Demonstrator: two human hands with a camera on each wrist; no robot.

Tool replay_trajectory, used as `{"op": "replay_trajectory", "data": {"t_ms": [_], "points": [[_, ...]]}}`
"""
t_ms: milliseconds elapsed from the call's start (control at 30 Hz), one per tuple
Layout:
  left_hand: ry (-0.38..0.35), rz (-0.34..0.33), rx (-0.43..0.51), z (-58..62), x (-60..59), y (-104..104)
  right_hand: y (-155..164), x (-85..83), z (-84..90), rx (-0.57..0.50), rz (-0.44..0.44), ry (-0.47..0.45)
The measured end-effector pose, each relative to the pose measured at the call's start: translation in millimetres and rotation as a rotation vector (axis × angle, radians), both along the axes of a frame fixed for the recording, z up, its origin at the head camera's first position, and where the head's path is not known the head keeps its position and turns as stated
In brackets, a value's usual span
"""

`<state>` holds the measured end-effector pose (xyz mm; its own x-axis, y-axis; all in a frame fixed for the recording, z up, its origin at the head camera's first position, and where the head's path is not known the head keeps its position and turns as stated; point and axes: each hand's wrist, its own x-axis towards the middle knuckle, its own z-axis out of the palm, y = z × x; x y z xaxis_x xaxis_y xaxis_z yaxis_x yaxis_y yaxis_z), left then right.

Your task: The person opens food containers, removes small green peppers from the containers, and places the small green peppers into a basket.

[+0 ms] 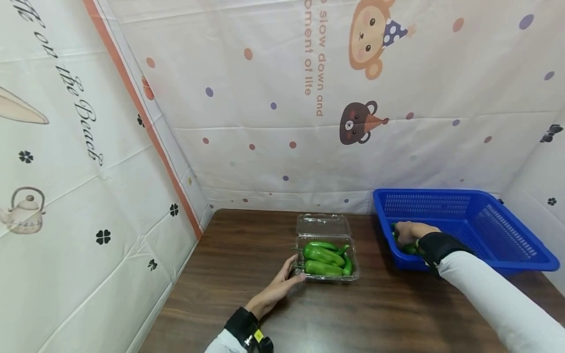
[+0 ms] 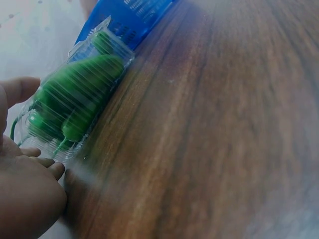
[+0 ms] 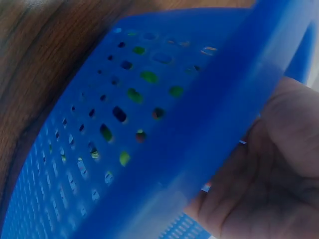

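Note:
A clear plastic clamshell box (image 1: 324, 226) stands on the table with its lid folded back. Several green peppers (image 1: 323, 255) lie in it. My left hand (image 1: 275, 289) rests against the box's near-left corner, fingers along the left side and thumb at the front; in the left wrist view the thumb (image 2: 22, 89) and fingertips lie loosely about its end. My right hand (image 1: 410, 232) reaches down inside the left end of a blue basket (image 1: 468, 196), over more green peppers (image 1: 410, 249). The basket wall hides its fingertips, so I cannot tell whether they grip a pepper.
The basket's perforated wall (image 3: 99, 109) and raised rim stand between the right hand and the box. Brown wood-grain table (image 1: 229, 255) runs left of and in front of the box. Printed white cloth (image 1: 265, 162) hangs behind and at both sides.

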<state>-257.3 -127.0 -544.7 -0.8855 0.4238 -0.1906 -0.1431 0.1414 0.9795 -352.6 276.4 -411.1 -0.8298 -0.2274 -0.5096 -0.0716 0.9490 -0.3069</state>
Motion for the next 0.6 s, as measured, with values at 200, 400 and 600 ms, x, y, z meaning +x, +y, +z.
{"op": "replay_trajectory", "data": {"t_ms": [200,400,600], "points": [[-0.007,0.003,0.003,-1.1,-0.6,0,5,-1.6,3.2,-0.023,0.015,-0.024],[0.004,0.006,-0.002,-0.9,-1.4,0,10,-3.2,21.1,-0.047,0.028,-0.017],[0.007,0.008,-0.004,-1.8,-1.1,1,4,-1.8,44.4,-0.032,0.056,0.065]]}}
